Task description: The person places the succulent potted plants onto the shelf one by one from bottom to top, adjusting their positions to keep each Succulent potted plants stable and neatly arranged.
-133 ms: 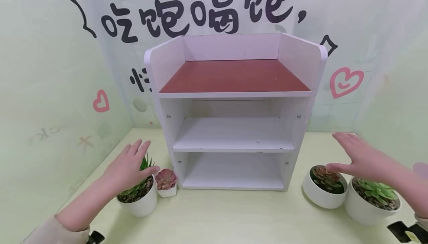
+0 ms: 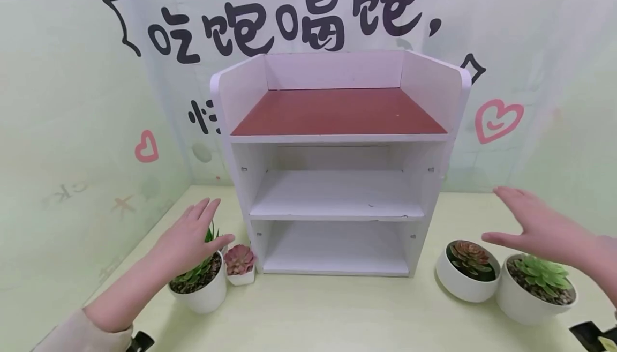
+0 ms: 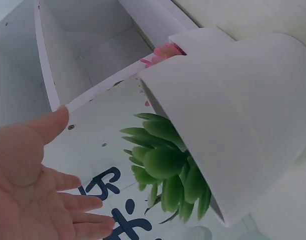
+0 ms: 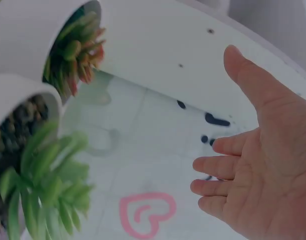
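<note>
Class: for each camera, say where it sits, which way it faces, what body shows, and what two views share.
Head: worn on the head, facing forward and down at the shelf unit; left grip, right grip and both forearms show.
Left wrist: worn there, facing a green plant, its white pot and the shelf unit; left grip shows.
Right wrist: worn there, facing two potted succulents and the wall; right grip shows.
Shared: head and right wrist both show the wall's smiling pink heart.

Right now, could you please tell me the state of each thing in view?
Left hand: open, holding nothing
Right hand: open, holding nothing
Shelf: upright, open-fronted
Pink potted succulent: upright
Left green potted succulent: upright
Reddish potted succulent: upright
Right green potted succulent: upright
</note>
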{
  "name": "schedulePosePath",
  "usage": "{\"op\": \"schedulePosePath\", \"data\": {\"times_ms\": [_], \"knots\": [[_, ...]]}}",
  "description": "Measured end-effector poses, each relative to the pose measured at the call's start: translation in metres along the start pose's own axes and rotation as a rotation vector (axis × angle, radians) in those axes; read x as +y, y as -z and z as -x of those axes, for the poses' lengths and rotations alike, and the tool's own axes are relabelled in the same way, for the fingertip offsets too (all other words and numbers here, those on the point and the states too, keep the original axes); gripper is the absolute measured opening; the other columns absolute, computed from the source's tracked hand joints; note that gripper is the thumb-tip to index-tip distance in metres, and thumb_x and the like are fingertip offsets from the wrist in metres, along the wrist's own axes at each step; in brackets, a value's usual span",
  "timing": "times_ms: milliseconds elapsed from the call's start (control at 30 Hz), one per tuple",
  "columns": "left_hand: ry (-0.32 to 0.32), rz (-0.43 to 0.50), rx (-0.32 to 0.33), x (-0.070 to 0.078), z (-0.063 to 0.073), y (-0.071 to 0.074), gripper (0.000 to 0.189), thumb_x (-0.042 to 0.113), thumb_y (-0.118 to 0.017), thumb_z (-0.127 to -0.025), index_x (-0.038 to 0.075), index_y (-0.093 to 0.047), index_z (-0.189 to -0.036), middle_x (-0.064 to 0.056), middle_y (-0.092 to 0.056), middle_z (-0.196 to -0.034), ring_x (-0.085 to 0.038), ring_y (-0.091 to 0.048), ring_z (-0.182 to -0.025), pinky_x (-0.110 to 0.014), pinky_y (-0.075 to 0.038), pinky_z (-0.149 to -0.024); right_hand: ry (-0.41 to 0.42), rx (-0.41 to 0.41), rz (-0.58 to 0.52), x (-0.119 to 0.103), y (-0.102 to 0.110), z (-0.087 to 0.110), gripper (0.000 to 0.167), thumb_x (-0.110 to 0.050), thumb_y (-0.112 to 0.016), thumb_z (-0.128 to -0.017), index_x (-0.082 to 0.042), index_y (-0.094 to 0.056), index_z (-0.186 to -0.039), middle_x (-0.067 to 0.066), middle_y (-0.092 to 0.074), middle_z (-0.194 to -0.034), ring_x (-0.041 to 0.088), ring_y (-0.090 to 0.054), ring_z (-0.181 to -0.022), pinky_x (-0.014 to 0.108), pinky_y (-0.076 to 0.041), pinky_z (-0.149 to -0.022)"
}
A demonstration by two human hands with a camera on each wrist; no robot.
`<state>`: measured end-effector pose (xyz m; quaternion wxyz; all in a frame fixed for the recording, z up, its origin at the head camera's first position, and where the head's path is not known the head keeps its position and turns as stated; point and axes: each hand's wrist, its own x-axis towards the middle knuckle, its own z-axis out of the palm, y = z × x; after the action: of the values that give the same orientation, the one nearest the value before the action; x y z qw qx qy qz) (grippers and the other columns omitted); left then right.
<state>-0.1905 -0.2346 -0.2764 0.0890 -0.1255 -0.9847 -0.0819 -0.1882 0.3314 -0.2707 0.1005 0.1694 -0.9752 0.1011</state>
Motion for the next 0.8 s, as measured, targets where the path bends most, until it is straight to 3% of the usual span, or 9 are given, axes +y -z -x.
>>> {"op": "schedulePosePath", "data": {"times_ms": [167,300,333,467,500,567,667,733,800], "knots": [[0.004,0.218,0.109,0.009,-0.006,0.007,0.077,0.043,-0.050,-0.092,0.001,-0.014,-0.145,-0.025,-0.020,-0.147,-0.044,-0.023,-0.131,-0.060,-0.026,-0.101,-0.010,0.092,-0.018,0.024,0.006,0.021,0.095,-0.034,-0.069,-0.079,0.013,-0.014,-0.140,0.042,-0.023,-0.135,0.057,-0.017,-0.125,0.061,-0.002,-0.106],[-0.025,0.381,0.189,0.013,-0.007,0.012,0.073,0.039,-0.049,-0.093,0.007,-0.011,-0.147,-0.020,-0.022,-0.148,-0.042,-0.027,-0.131,-0.059,-0.028,-0.101,-0.067,0.121,-0.044,0.049,0.001,0.038,0.092,-0.032,-0.065,-0.083,0.011,-0.008,-0.141,0.041,-0.010,-0.139,0.054,-0.003,-0.130,0.061,0.007,-0.105],[-0.029,0.427,0.194,0.014,-0.008,0.012,0.072,0.038,-0.049,-0.094,0.008,-0.011,-0.147,-0.020,-0.023,-0.148,-0.042,-0.028,-0.130,-0.058,-0.029,-0.100,-0.094,0.124,-0.049,0.056,-0.001,0.043,0.092,-0.032,-0.065,-0.083,0.009,-0.007,-0.142,0.041,-0.009,-0.139,0.050,-0.017,-0.131,0.061,0.006,-0.105],[-0.041,0.635,0.173,0.016,-0.011,0.012,0.069,0.034,-0.047,-0.095,0.013,-0.007,-0.148,-0.018,-0.024,-0.147,-0.042,-0.033,-0.128,-0.055,-0.034,-0.099,-0.222,0.105,-0.152,0.091,-0.023,0.066,0.092,-0.031,-0.062,-0.085,0.000,0.001,-0.145,0.038,0.000,-0.142,0.056,-0.021,-0.124,0.074,-0.008,-0.090],[-0.043,0.677,0.162,0.016,-0.013,0.012,0.068,0.033,-0.046,-0.096,0.013,-0.007,-0.148,-0.019,-0.024,-0.147,-0.042,-0.034,-0.128,-0.055,-0.035,-0.099,-0.242,0.119,-0.192,0.101,-0.033,0.074,0.091,-0.028,-0.062,-0.086,-0.006,0.002,-0.146,0.026,0.004,-0.149,0.054,-0.019,-0.127,0.076,-0.011,-0.085],[-0.043,0.721,0.136,0.015,-0.017,0.011,0.066,0.033,-0.043,-0.097,0.013,-0.007,-0.148,-0.019,-0.025,-0.147,-0.041,-0.036,-0.127,-0.055,-0.036,-0.097,-0.238,0.152,-0.236,0.121,-0.052,0.088,0.092,-0.022,-0.063,-0.085,-0.019,0.005,-0.147,-0.005,0.006,-0.152,0.033,-0.014,-0.137,0.071,-0.026,-0.079],[-0.036,0.758,0.096,0.014,-0.024,0.009,0.065,0.036,-0.039,-0.098,0.011,-0.006,-0.148,-0.020,-0.025,-0.147,-0.042,-0.037,-0.126,-0.055,-0.036,-0.097,-0.105,0.217,-0.367,0.145,-0.081,0.107,0.100,0.000,-0.066,-0.079,-0.032,0.001,-0.146,-0.041,-0.010,-0.131,-0.011,-0.030,-0.120,0.041,-0.050,-0.075],[-0.029,0.797,0.077,0.013,-0.029,0.008,0.065,0.038,-0.036,-0.098,0.010,-0.006,-0.148,-0.022,-0.025,-0.146,-0.043,-0.037,-0.125,-0.055,-0.037,-0.097,-0.013,0.220,-0.431,0.154,-0.095,0.114,0.105,0.012,-0.063,-0.074,-0.035,-0.002,-0.145,-0.047,-0.018,-0.122,-0.025,-0.032,-0.099,0.020,-0.049,-0.059],[-0.023,0.873,0.058,0.012,-0.033,0.007,0.064,0.039,-0.034,-0.099,0.008,-0.005,-0.148,-0.022,-0.023,-0.147,-0.043,-0.036,-0.125,-0.054,-0.036,-0.098,0.010,0.147,-0.550,0.154,-0.103,0.118,0.103,0.016,-0.055,-0.077,-0.038,0.001,-0.144,-0.049,-0.023,-0.117,-0.023,-0.039,-0.092,0.012,-0.045,-0.057]]}}
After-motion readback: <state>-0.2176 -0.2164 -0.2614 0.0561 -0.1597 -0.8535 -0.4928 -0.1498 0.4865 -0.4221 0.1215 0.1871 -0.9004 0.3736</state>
